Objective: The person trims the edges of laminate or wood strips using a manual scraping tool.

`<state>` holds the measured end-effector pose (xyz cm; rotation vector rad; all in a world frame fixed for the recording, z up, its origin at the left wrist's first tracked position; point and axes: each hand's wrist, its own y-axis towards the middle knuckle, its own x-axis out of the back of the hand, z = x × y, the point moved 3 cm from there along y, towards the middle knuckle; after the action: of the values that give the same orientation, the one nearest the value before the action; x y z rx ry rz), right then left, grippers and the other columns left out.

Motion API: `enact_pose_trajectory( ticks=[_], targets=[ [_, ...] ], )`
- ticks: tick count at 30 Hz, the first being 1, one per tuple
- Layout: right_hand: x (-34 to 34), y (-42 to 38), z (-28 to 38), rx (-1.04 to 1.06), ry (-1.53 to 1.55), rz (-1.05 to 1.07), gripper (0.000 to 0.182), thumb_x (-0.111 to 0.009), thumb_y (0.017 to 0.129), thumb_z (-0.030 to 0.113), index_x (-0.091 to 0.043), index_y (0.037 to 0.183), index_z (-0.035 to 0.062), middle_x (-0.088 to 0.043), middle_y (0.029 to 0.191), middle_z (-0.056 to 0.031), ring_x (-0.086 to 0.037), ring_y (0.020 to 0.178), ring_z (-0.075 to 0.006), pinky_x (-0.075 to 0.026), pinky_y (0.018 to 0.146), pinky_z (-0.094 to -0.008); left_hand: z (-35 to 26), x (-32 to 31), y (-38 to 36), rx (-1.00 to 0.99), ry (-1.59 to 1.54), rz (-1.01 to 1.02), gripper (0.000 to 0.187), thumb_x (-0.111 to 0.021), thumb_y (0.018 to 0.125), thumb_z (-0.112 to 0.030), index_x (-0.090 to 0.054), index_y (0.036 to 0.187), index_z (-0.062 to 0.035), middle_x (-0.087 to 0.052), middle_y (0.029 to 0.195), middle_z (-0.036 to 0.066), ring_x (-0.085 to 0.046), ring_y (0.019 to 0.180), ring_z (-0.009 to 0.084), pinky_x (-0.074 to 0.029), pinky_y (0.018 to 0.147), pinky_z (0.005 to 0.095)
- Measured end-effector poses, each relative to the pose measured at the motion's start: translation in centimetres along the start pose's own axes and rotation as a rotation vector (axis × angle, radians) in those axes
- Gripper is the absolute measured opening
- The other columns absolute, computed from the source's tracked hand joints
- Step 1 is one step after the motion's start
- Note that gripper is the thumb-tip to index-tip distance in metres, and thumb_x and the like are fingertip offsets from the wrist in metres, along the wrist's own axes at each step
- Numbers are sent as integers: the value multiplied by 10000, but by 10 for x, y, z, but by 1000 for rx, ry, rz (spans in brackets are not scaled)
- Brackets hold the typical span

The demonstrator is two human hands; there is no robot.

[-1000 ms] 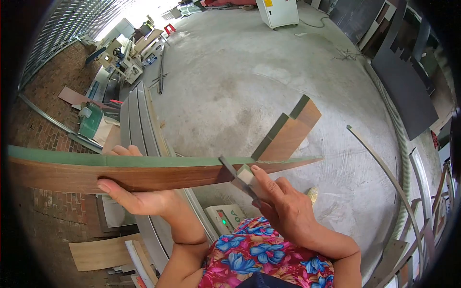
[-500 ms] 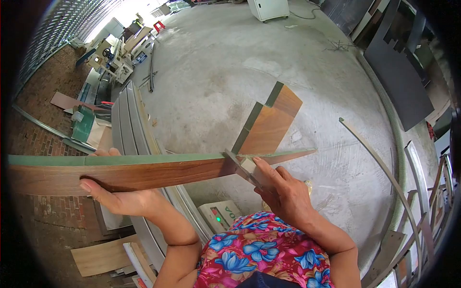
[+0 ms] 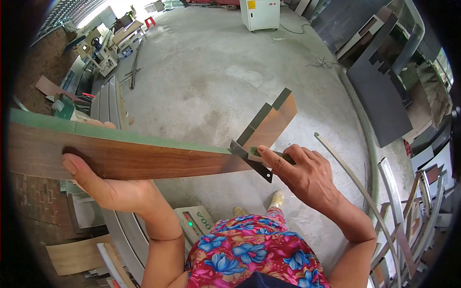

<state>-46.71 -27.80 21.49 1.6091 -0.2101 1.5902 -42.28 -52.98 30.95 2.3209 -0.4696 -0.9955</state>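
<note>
Right hand point(image 3: 309, 174) curls round a block point(image 3: 253, 157), left hand point(image 3: 117, 192) clasps a board point(image 3: 168, 157).

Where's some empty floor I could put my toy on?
The roomiest patch is the mostly bare concrete floor between the white cabinet and the held wood-grain board, left of the ribbed hose. It's crowded right of the hose, with a dark grey panel and metal strips.

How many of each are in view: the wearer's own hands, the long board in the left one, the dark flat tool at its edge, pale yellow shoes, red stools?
Left hand and right hand: 2
Long board: 1
Dark flat tool: 1
Pale yellow shoes: 2
Red stool: 1
Total: 7
</note>
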Motion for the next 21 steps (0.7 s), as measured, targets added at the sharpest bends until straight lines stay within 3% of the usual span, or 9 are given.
enact_pose_trajectory(
  ticks=[2, 5, 12, 16, 21],
  targets=[
    [4, 2, -7, 42, -44, 12, 566, -670, 732, 110, -537, 1263, 253, -475, 727, -10, -515, 615, -170, -409, 536, -314, 0, 0, -1, 30, -28, 11, 533, -534, 884, -435, -490, 1160, 19, -546, 1047, 151, -551, 981, 223, -430, 879, 375],
    [12, 5, -11, 94, -109, 32, 562, -645, 742, 109, -533, 1270, 264, -469, 730, -2, -509, 617, -163, -406, 546, -307, -7, -12, -7, 31, 64, 15, 521, -506, 864, -499, -483, 1069, -21, -505, 916, 101, -508, 879, 175, -394, 772, 299],
    [29, 14, -21, 99, -226, 21, 608, -589, 738, 109, -480, 1313, 277, -445, 771, -2, -520, 662, -138, -435, 552, -291, -5, -13, -7, 28, 61, 36, 503, -486, 875, -494, -488, 1068, -29, -505, 907, 96, -508, 871, 175, -388, 770, 292],
    [35, 18, -44, -7, -335, -51, 553, -583, 766, 113, -509, 1289, 279, -469, 771, 0, -540, 656, -151, -451, 558, -295, -6, -11, -6, 6, 47, -8, 500, -480, 885, -474, -488, 1088, -17, -521, 918, 113, -520, 887, 191, -402, 796, 311],
    [41, 14, -84, -386, 79, -360, 560, -673, 767, 106, -516, 1286, 249, -567, 785, -64, -598, 659, -219, -483, 605, -343, -5, -9, -5, -19, 23, -29, 491, -464, 924, -401, -509, 1118, 48, -559, 1022, 157, -536, 938, 234, -402, 859, 364]
  ],
)
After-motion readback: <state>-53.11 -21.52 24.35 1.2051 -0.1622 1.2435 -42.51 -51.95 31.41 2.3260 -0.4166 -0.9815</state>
